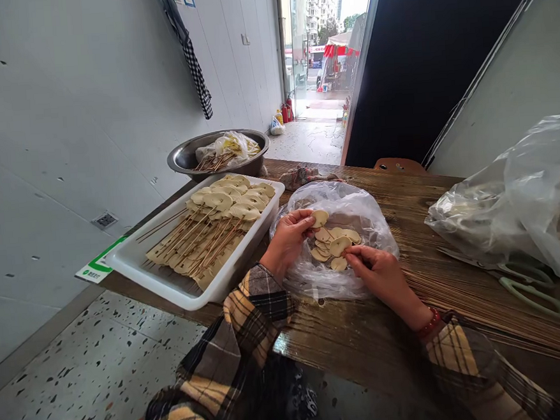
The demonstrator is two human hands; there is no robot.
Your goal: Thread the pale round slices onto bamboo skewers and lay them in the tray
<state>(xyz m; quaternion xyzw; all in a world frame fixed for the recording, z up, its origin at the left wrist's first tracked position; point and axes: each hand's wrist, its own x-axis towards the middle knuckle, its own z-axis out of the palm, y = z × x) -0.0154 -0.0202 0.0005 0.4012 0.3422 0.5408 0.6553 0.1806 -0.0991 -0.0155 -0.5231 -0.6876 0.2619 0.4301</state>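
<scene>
My left hand point(289, 238) is closed, pinching a thin round tan slice point(319, 218) between thumb and fingers. A thin stick shows just below that slice; whether it runs through it I cannot tell. With thumb and fingertips my right hand point(377, 270) grips the edge of another round slice point(340, 245). Both hands are over an open clear plastic bag point(333, 288) that holds several loose slices point(322, 253). To the left stands a white tray point(202, 300), filled with skewered slices point(217, 201) laid in overlapping rows, their sticks pointing toward the near left.
Behind the tray sits a metal basin point(180, 158) with sticks and bagged items. Bare skewers point(464, 306) lie along the table's right side, near green-handled scissors point(530, 288) and a large plastic bag point(522, 180). A crumpled cloth-like thing point(301, 176) rests behind the open bag.
</scene>
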